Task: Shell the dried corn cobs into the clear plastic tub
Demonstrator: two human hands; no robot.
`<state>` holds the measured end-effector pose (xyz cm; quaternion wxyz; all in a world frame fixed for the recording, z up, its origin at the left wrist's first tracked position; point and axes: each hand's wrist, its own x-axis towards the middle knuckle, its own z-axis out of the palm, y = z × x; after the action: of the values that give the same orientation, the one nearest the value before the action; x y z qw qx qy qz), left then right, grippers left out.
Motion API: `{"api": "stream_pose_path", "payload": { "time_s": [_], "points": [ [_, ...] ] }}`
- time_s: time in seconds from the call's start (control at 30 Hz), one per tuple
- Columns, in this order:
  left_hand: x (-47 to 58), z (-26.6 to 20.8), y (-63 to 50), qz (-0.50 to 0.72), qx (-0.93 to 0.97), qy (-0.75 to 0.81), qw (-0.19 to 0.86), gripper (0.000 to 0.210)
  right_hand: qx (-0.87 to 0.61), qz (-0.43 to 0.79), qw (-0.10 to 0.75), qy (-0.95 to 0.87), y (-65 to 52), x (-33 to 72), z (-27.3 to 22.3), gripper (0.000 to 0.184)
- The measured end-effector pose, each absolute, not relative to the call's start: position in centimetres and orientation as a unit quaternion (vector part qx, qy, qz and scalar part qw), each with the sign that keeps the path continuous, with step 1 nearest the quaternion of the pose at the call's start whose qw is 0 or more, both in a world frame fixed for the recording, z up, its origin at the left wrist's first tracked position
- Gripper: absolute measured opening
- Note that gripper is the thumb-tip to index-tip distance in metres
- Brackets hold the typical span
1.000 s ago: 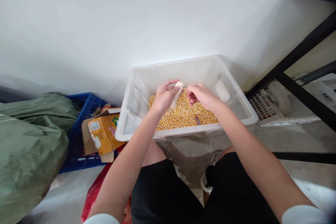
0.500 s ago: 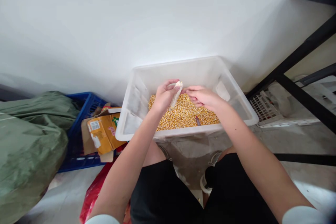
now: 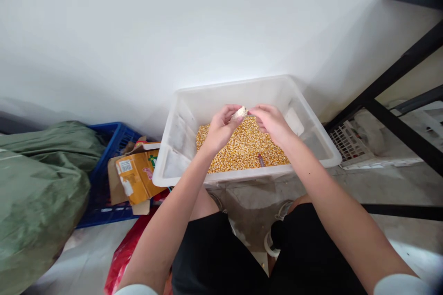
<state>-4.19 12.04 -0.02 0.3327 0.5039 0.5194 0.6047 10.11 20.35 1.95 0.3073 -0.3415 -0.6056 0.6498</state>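
My left hand point(image 3: 221, 125) is closed around a pale corn cob point(image 3: 241, 112), stripped of kernels where it shows. Only the cob's blunt end sticks out past the thumb and fingers. On the right, my right hand point(image 3: 270, 122) has its fingers curled in a pinch, the tips beside the cob's exposed end. Whether they touch it or hold anything small, I cannot tell. Both hands hover over loose yellow corn kernels point(image 3: 238, 150) in a translucent plastic bin point(image 3: 238, 176). A slim reddish-brown tool or stick point(image 3: 261, 160) lies partly among the kernels near the front wall.
Left of the bin stand a torn orange cardboard box point(image 3: 138, 177) and a blue crate point(image 3: 104, 200) with a green cloth or sack point(image 3: 41, 184). A red plastic bag point(image 3: 126, 244) lies below. A black metal frame point(image 3: 391, 122) rises at right, beside a white basket point(image 3: 349, 143).
The cob has swung from slanting down over the kernels to pointing more sideways, mostly covered by my left hand. My right hand has shifted slightly right and up, its fingers still by the cob's end.
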Motion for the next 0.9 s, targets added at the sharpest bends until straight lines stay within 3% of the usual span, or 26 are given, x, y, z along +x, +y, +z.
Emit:
{"api": "stream_pose_path", "payload": {
  "time_s": [0.1, 0.3, 0.47, 0.73, 0.9],
  "points": [
    [-4.27, -0.23, 11.93, 0.585, 0.536, 0.543, 0.276, 0.028, -0.352, 0.570, 0.327, -0.667, 20.29, 10.16, 1.75, 0.022],
    [-4.22, -0.07, 11.41, 0.487, 0.615, 0.605, 0.138, 0.027, -0.358, 0.496, 0.237, -0.755, 20.35, 10.45, 1.60, 0.026],
    [-4.01, 0.17, 11.17, 0.422, 0.655, 0.623, 0.069, 0.027, -0.363, 0.442, 0.242, -0.784, 20.06, 10.55, 1.47, 0.030],
    [-3.68, 0.31, 11.14, 0.433, 0.646, 0.619, 0.105, 0.025, -0.382, 0.403, 0.262, -0.790, 19.87, 10.57, 1.98, 0.036],
    [-3.82, -0.15, 11.67, 0.519, 0.595, 0.583, 0.192, 0.026, -0.366, 0.444, 0.287, -0.766, 19.82, 10.48, 1.91, 0.028]
  ]
}}
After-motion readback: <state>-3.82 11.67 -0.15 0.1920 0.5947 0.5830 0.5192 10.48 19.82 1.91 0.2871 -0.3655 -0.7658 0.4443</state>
